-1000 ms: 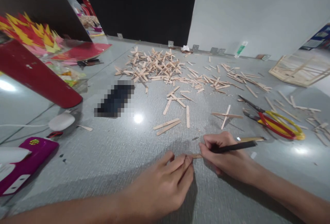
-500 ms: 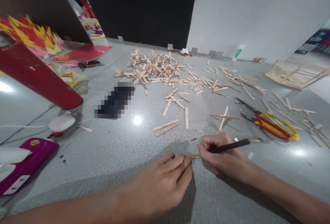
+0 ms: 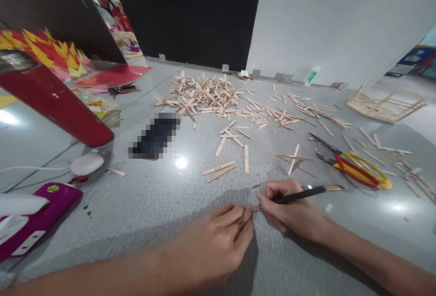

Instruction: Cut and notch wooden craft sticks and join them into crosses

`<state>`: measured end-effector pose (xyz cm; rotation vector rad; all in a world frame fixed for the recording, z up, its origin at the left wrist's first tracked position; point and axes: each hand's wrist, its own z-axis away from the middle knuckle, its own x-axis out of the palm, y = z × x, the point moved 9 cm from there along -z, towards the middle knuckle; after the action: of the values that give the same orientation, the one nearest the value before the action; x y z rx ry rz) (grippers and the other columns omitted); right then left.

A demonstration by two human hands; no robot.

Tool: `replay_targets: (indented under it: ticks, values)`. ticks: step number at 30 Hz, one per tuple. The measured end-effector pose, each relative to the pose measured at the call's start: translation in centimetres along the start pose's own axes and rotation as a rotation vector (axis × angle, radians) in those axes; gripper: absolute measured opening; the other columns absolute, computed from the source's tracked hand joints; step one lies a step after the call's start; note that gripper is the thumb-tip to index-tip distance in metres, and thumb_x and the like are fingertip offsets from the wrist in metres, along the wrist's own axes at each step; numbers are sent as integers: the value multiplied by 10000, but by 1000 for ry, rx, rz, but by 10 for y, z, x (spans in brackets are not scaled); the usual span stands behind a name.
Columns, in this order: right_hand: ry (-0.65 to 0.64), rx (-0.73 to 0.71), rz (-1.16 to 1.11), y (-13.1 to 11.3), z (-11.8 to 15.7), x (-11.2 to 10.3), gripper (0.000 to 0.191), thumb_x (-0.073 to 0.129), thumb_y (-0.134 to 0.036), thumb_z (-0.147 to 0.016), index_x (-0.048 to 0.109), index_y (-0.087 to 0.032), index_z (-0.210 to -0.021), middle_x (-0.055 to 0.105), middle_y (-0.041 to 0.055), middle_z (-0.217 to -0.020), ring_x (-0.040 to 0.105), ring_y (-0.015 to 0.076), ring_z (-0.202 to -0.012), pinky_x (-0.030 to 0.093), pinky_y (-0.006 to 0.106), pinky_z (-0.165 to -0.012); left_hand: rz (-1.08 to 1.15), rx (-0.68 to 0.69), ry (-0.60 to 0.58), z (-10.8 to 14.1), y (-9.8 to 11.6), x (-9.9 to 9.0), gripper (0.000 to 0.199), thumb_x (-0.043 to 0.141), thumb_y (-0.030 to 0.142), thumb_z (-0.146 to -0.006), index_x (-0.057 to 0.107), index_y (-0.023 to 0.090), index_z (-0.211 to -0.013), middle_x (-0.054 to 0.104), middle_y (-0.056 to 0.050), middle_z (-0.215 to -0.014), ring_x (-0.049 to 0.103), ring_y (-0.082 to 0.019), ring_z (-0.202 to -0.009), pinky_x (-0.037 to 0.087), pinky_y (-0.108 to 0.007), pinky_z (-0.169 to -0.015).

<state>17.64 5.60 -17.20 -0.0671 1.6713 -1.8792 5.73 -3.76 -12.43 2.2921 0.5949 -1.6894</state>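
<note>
Near the front of the grey table, my left hand (image 3: 221,241) pinches one end of a small wooden stick (image 3: 255,208). My right hand (image 3: 289,207) is closed round a black-handled tool (image 3: 304,194) that looks like a craft knife or pen; its working tip is hidden by the fingers, close to the stick's other end. Two loose sticks (image 3: 220,168) lie ahead of my left hand, and a single upright-pointing stick (image 3: 246,158) beside them. A crossed stick piece (image 3: 295,158) rests beyond my right hand.
Scissors (image 3: 357,168) with red and yellow handles lie at the right. A heap of crossed sticks (image 3: 204,93) is at the back. On the left are a pixelated dark object (image 3: 155,136), a red cylinder (image 3: 64,105), a white device (image 3: 87,164) and a purple box (image 3: 51,214).
My right hand has moved slightly left, closer to my left hand, so less of the stick shows between them. The view has shifted a little.
</note>
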Motion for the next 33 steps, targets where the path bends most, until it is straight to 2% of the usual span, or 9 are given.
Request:
replay_targets:
  ticks: [14,18,22,25,33]
  values:
    - [31,-6,70,-4,0,-1,473,639,-448,-936,417,-247,-570,427,-70,-411,408,74,-302,236,186,-315,10,-10,-3,1,0,1,334,520,156,-1027,656,-7,-1285,732,-202,-1294,648,-287,-1206,498,-372,-1069]
    - [49,-55,136,-9,0,-3,471,626,-403,-942,388,-250,-566,363,-82,-426,349,70,-348,204,211,-348,24,-18,-15,1,0,2,329,535,147,-1023,651,-8,-1290,730,-211,-1297,650,-289,-1210,508,-377,-1061]
    - [70,-143,219,-19,-1,-6,466,627,-318,-911,331,-240,-561,276,-79,-508,245,89,-498,163,255,-438,29,-29,-7,1,-2,1,335,524,151,-1032,644,-12,-1299,733,-209,-1290,657,-279,-1197,515,-364,-1055]
    - [57,-175,257,-23,-1,-6,451,600,-298,-914,305,-238,-578,251,-72,-546,230,101,-536,163,275,-466,29,-36,3,0,-3,0,320,515,135,-1034,649,0,-1291,739,-188,-1288,672,-261,-1158,525,-339,-1037]
    - [65,-190,309,-27,-2,-6,435,551,-266,-919,270,-242,-588,239,-70,-556,218,99,-533,158,280,-465,57,-33,4,1,-3,1,333,523,94,-1004,638,-18,-1296,729,-214,-1286,663,-284,-1183,544,-362,-1029]
